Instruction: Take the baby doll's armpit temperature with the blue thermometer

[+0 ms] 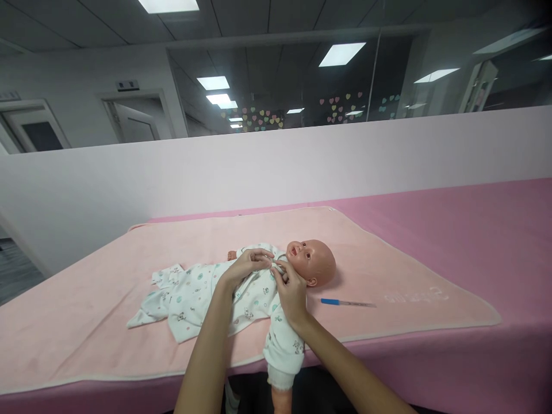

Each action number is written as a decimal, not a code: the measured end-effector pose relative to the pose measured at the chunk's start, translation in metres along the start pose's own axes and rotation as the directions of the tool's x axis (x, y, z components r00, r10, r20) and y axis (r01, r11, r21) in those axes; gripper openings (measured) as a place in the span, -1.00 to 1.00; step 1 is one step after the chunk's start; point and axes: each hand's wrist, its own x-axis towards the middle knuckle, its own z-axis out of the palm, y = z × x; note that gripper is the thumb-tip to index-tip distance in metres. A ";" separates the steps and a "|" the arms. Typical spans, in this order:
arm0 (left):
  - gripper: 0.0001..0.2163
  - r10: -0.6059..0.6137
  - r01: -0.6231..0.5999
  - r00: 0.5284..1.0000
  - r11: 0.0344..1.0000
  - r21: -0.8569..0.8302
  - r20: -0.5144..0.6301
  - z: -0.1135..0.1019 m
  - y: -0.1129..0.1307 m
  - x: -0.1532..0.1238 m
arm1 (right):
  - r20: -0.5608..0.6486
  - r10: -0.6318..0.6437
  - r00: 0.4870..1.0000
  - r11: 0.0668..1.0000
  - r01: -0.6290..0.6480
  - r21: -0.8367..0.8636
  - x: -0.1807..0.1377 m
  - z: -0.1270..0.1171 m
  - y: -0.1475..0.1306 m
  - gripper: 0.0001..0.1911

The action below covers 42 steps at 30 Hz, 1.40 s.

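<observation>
A baby doll (311, 261) lies on its back, head to the right, dressed in a white romper (194, 296) with small printed figures. At the romper's neckline, my left hand (250, 265) and my right hand (292, 289) meet with fingertips close together. Both hands are closed in a pinch on the romper's cloth just below the doll's chin. The exact bit of cloth between the fingers is partly hidden. One sleeved arm of the doll hangs over the table's near edge, between my forearms.
A thin clear rod with a blue end (330, 302) lies right of the doll. Under them spreads a peach blanket (99, 287) with a pale border, over a pink-covered table (487, 247). A low white partition (276, 172) rises behind the table.
</observation>
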 end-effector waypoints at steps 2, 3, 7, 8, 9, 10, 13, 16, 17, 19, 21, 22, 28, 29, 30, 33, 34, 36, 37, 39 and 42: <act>-0.68 0.000 0.000 1.000 1.000 -0.002 -0.013 0.000 -0.002 0.001 | 0.004 0.006 1.000 1.000 -0.006 -0.007 0.000 0.000 0.000 -0.74; -0.67 0.001 -0.001 1.000 1.000 -0.006 -0.015 0.000 -0.002 0.002 | 0.008 0.009 1.000 1.000 -0.009 -0.010 -0.001 0.000 0.000 -0.74; -0.68 0.004 -0.004 1.000 1.000 -0.011 -0.027 0.000 -0.002 0.001 | 0.003 0.018 1.000 1.000 -0.018 -0.025 -0.001 0.000 -0.001 -0.74; -0.68 0.005 -0.005 1.000 1.000 -0.012 -0.031 0.000 -0.001 0.001 | -0.002 0.014 1.000 0.999 -0.014 -0.029 -0.001 0.000 -0.001 -0.74; -0.68 0.004 -0.005 0.999 1.000 -0.014 -0.034 0.000 -0.001 0.001 | -0.005 0.008 1.000 0.999 -0.008 -0.033 -0.001 0.000 -0.001 -0.74; -0.68 0.002 -0.003 0.999 1.000 -0.016 -0.036 0.000 -0.001 0.001 | -0.007 -0.001 1.000 0.999 0.001 -0.035 -0.001 0.001 -0.001 -0.75; -0.67 -0.005 0.004 0.999 1.000 -0.022 -0.047 0.001 0.000 0.001 | -0.004 -0.026 1.000 0.999 0.026 -0.033 -0.001 0.001 0.000 -0.75; -0.66 -0.008 0.006 0.998 0.999 -0.032 -0.061 0.001 0.000 0.002 | -0.005 -0.036 0.999 0.999 0.036 -0.023 -0.002 0.001 0.001 -0.75; -0.66 -0.009 0.006 0.998 0.999 -0.035 -0.064 0.001 0.000 0.002 | -0.007 -0.037 0.999 0.999 0.037 -0.022 -0.002 0.001 0.001 -0.75; -0.67 -0.013 0.011 0.998 0.999 -0.030 -0.064 0.003 0.001 0.001 | -0.011 -0.035 0.999 0.999 0.035 -0.019 -0.002 0.001 0.001 -0.75; -0.70 -0.014 0.013 0.999 1.000 -0.015 -0.048 0.004 0.004 0.001 | -0.009 -0.031 0.999 0.999 0.031 -0.011 -0.002 0.002 0.001 -0.76; -0.71 -0.010 0.010 0.999 1.000 -0.005 -0.036 0.005 0.005 0.000 | -0.009 -0.031 0.999 1.000 0.031 -0.005 -0.002 0.002 0.001 -0.76; -0.70 0.010 -0.010 0.999 1.000 0.010 0.030 0.006 0.009 -0.003 | -0.009 -0.015 1.000 1.000 0.015 0.020 -0.002 0.004 0.005 -0.78; -0.69 0.014 -0.014 0.999 1.000 0.011 0.043 0.006 0.009 -0.003 | -0.012 -0.011 1.000 1.000 0.011 0.018 -0.002 0.004 0.005 -0.78; -0.68 0.019 -0.020 0.998 1.000 0.012 0.053 0.006 0.009 -0.003 | -0.014 -0.007 1.000 1.000 0.007 0.015 -0.002 0.004 0.005 -0.78; -0.68 0.028 -0.029 0.998 1.000 0.008 0.056 0.006 0.008 -0.004 | -0.005 0.001 1.000 1.000 -0.001 0.004 -0.002 0.003 0.003 -0.79; -0.69 0.024 -0.024 0.998 1.000 0.007 0.049 0.006 0.008 -0.004 | 0.000 0.001 1.000 1.000 -0.001 0.001 -0.001 0.003 0.002 -0.79; -0.70 0.009 -0.009 0.999 1.000 0.008 0.033 0.006 0.008 -0.003 | 0.002 -0.012 1.000 1.000 0.012 -0.005 -0.001 0.002 0.001 -0.79; -0.70 0.003 -0.003 1.000 1.000 0.010 0.024 0.006 0.008 -0.003 | -0.001 -0.023 1.000 1.000 0.023 -0.009 -0.001 0.001 0.001 -0.79; -0.71 -0.002 0.002 1.000 1.000 0.014 0.011 0.005 0.008 -0.002 | -0.006 -0.050 0.999 0.999 0.050 -0.015 0.000 0.001 0.000 -0.80; -0.71 -0.009 0.009 1.000 1.000 0.013 0.003 0.005 0.007 -0.001 | -0.005 -0.068 0.998 0.998 0.068 -0.011 0.000 0.001 0.000 -0.81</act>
